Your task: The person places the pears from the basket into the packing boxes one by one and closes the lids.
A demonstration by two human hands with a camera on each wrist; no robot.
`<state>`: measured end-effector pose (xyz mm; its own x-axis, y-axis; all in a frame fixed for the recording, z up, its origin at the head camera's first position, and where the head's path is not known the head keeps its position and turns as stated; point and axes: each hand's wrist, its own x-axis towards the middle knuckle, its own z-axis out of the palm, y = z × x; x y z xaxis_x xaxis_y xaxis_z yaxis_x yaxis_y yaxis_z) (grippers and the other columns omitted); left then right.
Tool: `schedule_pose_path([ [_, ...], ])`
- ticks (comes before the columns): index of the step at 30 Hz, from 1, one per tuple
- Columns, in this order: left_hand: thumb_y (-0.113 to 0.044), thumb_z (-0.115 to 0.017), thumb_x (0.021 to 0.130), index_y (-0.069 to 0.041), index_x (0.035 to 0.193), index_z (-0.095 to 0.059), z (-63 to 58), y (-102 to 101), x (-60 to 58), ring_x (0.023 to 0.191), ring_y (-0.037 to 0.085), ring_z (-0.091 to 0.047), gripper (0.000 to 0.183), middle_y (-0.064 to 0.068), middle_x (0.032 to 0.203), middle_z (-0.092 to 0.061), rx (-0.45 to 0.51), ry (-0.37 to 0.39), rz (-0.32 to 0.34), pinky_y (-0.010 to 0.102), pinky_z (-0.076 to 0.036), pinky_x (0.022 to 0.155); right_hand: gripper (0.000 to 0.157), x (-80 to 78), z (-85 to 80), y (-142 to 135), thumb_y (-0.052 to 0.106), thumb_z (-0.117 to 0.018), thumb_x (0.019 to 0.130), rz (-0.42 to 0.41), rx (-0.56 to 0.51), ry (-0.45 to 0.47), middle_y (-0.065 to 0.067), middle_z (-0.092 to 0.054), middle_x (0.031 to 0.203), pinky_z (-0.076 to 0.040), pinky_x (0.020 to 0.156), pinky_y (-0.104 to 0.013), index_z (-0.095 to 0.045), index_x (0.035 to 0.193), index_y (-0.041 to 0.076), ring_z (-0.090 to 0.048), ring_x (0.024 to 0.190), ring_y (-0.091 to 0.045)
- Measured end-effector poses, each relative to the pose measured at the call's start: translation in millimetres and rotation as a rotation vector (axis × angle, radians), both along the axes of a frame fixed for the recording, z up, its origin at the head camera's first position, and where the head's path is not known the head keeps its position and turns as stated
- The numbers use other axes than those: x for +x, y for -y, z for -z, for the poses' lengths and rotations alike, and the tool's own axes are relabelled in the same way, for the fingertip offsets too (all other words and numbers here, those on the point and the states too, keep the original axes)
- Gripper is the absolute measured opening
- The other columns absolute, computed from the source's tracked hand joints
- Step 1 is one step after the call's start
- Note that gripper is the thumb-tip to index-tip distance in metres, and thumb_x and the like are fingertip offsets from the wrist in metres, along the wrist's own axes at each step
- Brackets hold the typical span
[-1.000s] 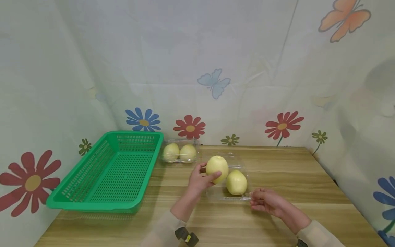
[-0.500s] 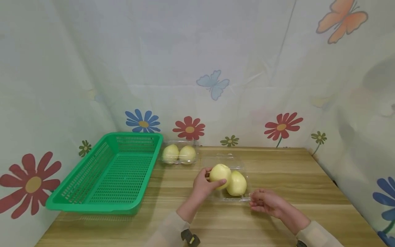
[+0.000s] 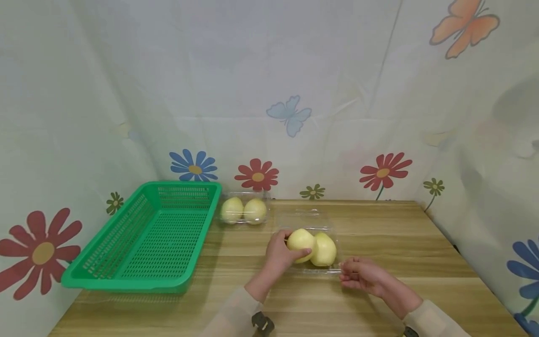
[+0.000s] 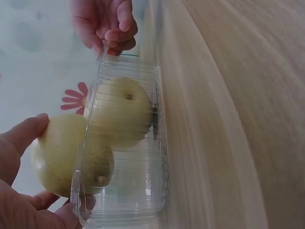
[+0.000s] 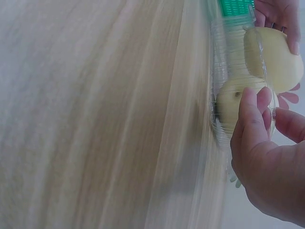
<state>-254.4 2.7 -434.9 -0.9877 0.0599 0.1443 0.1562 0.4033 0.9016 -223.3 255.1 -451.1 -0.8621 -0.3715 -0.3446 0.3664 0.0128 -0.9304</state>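
Observation:
My left hand [image 3: 280, 255] grips a pale yellow pear [image 3: 301, 244], thumb on the near side and fingers round the far left. The left wrist view shows this pear [image 4: 64, 155] partly below the rim of a clear plastic clamshell box [image 4: 138, 191]. A second pear [image 3: 324, 250] sits in the right half of the box, overlapping the held one in the head view. My right hand [image 3: 365, 276] pinches the box's near right corner. Thumb and fingers lie either side of the rim in the right wrist view, where the box wall [image 5: 221, 52] stands upright. The lid lies back, away from me.
A green slotted plastic basket [image 3: 164, 283] stands on the left of the wooden table [image 3: 379, 224]. Between it and my hands, further back, is a clear box [image 3: 245, 220] with two pears [image 3: 255, 210]. A flower-print curtain [image 3: 337, 140] hangs behind the table.
My left hand has lowered the pear and moved slightly right, bringing it down beside the other pear in the box. The right hand stays on the box's corner.

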Motion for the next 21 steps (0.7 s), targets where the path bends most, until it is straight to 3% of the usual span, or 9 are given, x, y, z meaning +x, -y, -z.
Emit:
schedule_pose_path([
  [7, -0.020, -0.094, 0.071, 0.005, 0.126, -0.062, -0.3, 0.8, 4.7, 0.108, 0.030, -0.060, 0.069, 0.018, 0.117, -0.062, -0.068, -0.006, -0.012, 0.050, -0.053, 0.096, 0.015, 0.4, -0.6, 1.2, 0.007, -0.050, 0.104, -0.001, 0.003, -0.001, 0.005, -0.064, 0.081, -0.061, 0.077, -0.018, -0.056, 0.091, 0.013, -0.068, 0.078, -0.004],
  [21, -0.020, -0.096, 0.068, 0.002, 0.119, -0.064, 7.8, -1.0, 9.9, 0.107, 0.031, -0.059, 0.064, 0.015, 0.112, -0.059, -0.210, -0.070, -0.068, 0.051, -0.055, 0.096, 0.015, 0.9, -2.2, 0.7, 0.006, -0.050, 0.104, 0.002, 0.010, 0.004, 0.004, -0.064, 0.081, -0.061, 0.076, -0.018, -0.056, 0.092, 0.012, -0.068, 0.077, -0.004],
])
